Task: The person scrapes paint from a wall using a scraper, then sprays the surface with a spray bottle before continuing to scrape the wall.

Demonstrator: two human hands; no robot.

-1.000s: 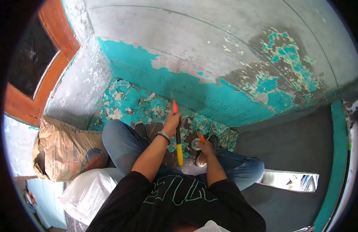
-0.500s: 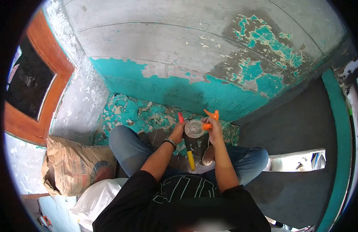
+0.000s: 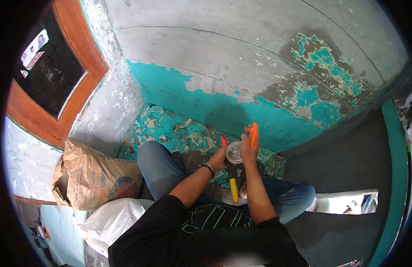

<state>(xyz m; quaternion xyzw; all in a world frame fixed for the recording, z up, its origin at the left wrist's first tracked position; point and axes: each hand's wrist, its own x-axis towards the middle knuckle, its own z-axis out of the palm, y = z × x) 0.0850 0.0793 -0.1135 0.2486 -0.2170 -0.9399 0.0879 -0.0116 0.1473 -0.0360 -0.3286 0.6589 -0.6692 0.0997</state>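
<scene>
My left hand (image 3: 218,159) is closed around a long scraper-like tool with a yellow-and-black handle (image 3: 234,191) and a red end (image 3: 224,141); its working edge cannot be made out. Against these fingers sits a clear plastic spray bottle (image 3: 234,152), its round end facing me. My right hand (image 3: 249,150) grips the bottle's orange trigger sprayer (image 3: 254,132), which points up toward the wall. The fingers hide the join between sprayer and bottle.
Peeled paint flakes (image 3: 170,129) cover the floor along the half-stripped turquoise wall (image 3: 192,100). On the left stand a brown paper sack (image 3: 99,178) and a white plastic bag (image 3: 112,222). A dark panel (image 3: 339,151) with a slot-like opening rises at right.
The view has shifted, so the surroundings sit further right and mostly lower. My right hand has turned the orange sprayer more upright, and the bottle's round end looks smaller.
</scene>
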